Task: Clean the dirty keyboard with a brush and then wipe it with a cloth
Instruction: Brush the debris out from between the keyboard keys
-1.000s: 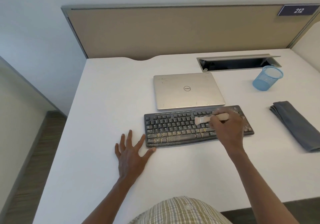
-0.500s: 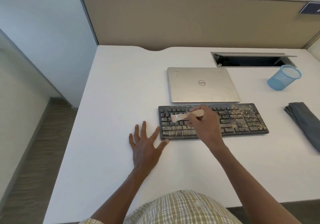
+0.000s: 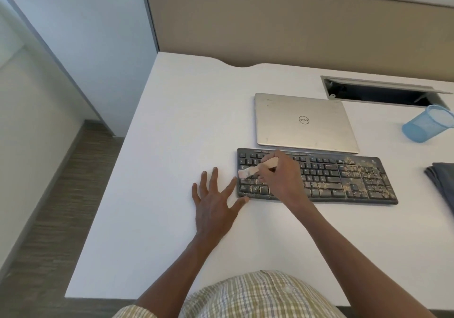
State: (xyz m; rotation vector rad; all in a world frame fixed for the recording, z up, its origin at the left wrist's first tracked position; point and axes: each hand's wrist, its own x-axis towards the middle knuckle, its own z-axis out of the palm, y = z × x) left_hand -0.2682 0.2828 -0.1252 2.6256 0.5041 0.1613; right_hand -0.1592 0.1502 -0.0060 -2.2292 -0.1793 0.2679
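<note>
Now the left hand (image 3: 216, 202) lies flat with fingers spread on the desk (image 3: 172, 146), thumb touching the keyboard (image 3: 317, 177) at its near-left corner. Over the keyboard's left end, the right hand (image 3: 280, 175) grips the brush (image 3: 258, 168), swept leftward from mid-board a moment ago; grit remains rightward. Right of it waits the cloth (image 3: 442, 182), beyond it the laptop (image 3: 304, 121).

We note a pale wooden brush (image 3: 260, 166), matt black plastic keyboard (image 3: 319, 177) speckled gritty, brushed-metal laptop (image 3: 304, 123), smooth matt white desk (image 3: 172, 146).
</note>
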